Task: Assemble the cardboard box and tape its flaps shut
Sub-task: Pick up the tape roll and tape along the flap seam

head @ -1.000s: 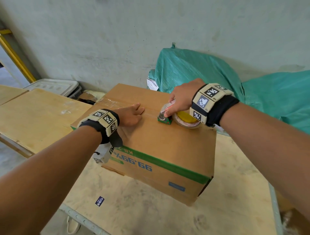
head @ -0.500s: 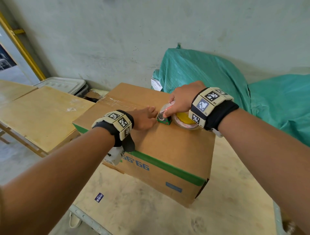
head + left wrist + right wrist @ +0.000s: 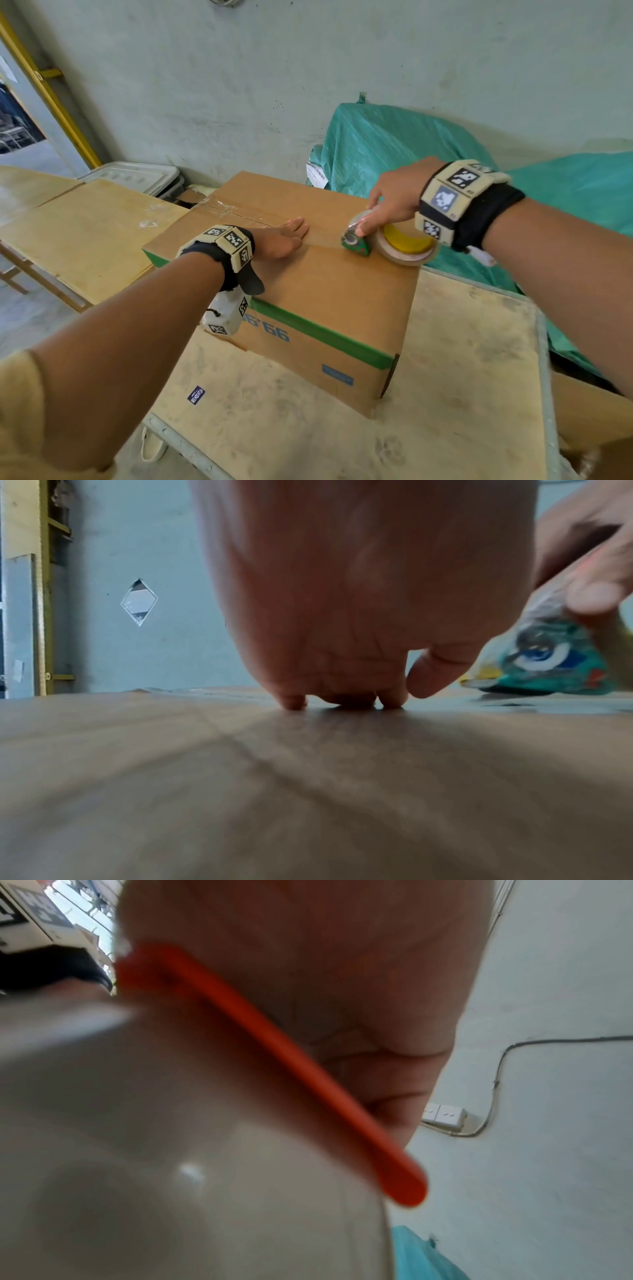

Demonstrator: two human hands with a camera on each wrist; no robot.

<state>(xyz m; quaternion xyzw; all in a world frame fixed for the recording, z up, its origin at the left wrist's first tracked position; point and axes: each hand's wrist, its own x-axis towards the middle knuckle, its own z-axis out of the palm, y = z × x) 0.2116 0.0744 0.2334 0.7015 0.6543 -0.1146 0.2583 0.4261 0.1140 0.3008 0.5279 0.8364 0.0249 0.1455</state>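
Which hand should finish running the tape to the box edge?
Right. The right hand already grips the tape dispenser on the seam near that edge; the left hand lies flat, pressing the cardboard box.

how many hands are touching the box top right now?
2. The left hand lies flat on the taped seam of the cardboard box; the right hand grips the tape dispenser near the box's right edge, so its own contact is unclear.

You get soft, even daylight in the head view, brightest by the doorway left of the cardboard box (image 3: 308, 274), with wide-angle bending at the edges. Your right wrist view is badly blurred; the left's foreground is soft.
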